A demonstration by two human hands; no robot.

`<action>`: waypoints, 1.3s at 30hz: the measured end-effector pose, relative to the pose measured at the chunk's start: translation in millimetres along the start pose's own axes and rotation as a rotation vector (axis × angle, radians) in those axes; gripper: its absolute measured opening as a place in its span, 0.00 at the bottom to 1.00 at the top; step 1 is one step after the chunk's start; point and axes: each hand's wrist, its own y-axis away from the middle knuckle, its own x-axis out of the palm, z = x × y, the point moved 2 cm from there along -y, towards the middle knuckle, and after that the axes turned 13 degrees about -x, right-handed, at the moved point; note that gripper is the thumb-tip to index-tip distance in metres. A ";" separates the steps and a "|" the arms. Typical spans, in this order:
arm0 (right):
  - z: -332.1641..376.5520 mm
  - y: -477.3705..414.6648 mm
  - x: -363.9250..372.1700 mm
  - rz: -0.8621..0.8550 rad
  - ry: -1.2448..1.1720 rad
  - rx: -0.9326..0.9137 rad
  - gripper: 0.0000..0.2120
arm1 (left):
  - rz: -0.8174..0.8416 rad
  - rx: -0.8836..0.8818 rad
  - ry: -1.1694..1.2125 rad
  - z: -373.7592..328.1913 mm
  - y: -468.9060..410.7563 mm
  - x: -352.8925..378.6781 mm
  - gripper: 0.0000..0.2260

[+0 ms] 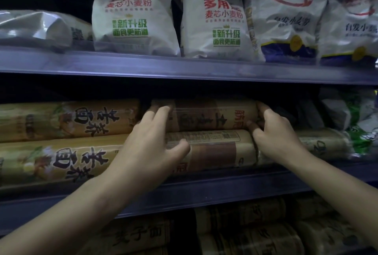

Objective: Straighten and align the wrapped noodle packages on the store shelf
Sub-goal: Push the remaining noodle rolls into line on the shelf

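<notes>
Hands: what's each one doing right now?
Left hand: open, fingers pressing the upper noodle package at its left end.
Right hand: gripping its right end.

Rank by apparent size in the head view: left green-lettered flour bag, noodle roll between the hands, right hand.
1. flour bag
2. noodle roll
3. right hand, which looks close in size to the partly covered roll, so this order is unsure.

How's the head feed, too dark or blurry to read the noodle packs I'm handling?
Head view: dim overall, recess behind the upper noodle roll nearly black, its print barely legible; left hand and right hand evenly lit, fingertips slightly soft; flour bags above brightest and readable; bottom-shelf rolls murky; shelf edge slightly bowed by the wide lens.
</notes>
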 end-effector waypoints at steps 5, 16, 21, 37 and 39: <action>4.0 -1.7 2.4 0.016 0.013 0.004 0.16 | -0.017 0.010 -0.009 7.7 1.7 -0.4 0.37; 16.4 -2.8 7.5 0.119 -0.003 0.023 0.20 | -0.038 0.032 -0.062 28.3 4.6 -12.9 0.32; 21.3 -1.3 9.1 0.155 0.066 0.045 0.24 | -0.041 0.025 -0.062 32.0 4.9 -15.0 0.29; 40.4 8.4 -0.6 0.307 0.178 0.107 0.29 | 0.018 -0.008 -0.149 41.8 1.5 -25.3 0.24; 41.8 14.9 -5.3 0.293 0.110 0.065 0.28 | 0.048 -0.022 -0.049 41.9 4.7 -30.2 0.17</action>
